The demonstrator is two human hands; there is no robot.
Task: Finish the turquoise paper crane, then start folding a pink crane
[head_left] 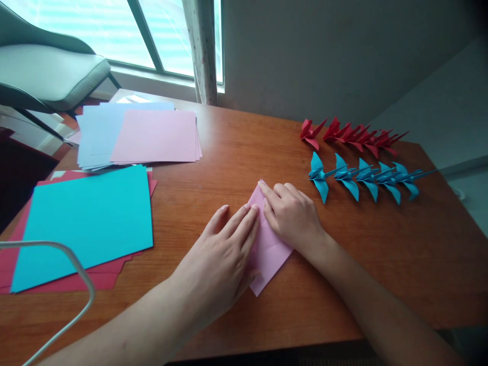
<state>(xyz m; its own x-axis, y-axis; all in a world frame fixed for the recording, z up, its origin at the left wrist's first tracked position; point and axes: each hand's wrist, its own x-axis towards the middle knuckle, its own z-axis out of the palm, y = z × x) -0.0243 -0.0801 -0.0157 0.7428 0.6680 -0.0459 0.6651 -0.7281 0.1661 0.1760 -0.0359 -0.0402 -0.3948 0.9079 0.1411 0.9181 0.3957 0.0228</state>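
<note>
A pink sheet of paper (pixel 269 249), folded to a diamond with crease lines across it, lies on the wooden table in front of me. My left hand (pixel 232 244) rests flat over its left side, fingers stretched out and open, the thumb near the lower corner. At the top corner, my right hand (pixel 292 211) presses the paper with its index finger. The right thumb touches the paper below that, and the other fingers are curled in. Part of the left edge is hidden under my left hand.
Red paper cranes (pixel 356 137) and blue paper cranes (pixel 366 178) stand in two rows at the back right. Pink sheets (pixel 156 136), pale blue sheets (pixel 99 134), turquoise paper (pixel 87 223) and red sheets (pixel 102 282) lie left. A white cable (pixel 82 274) arches at lower left.
</note>
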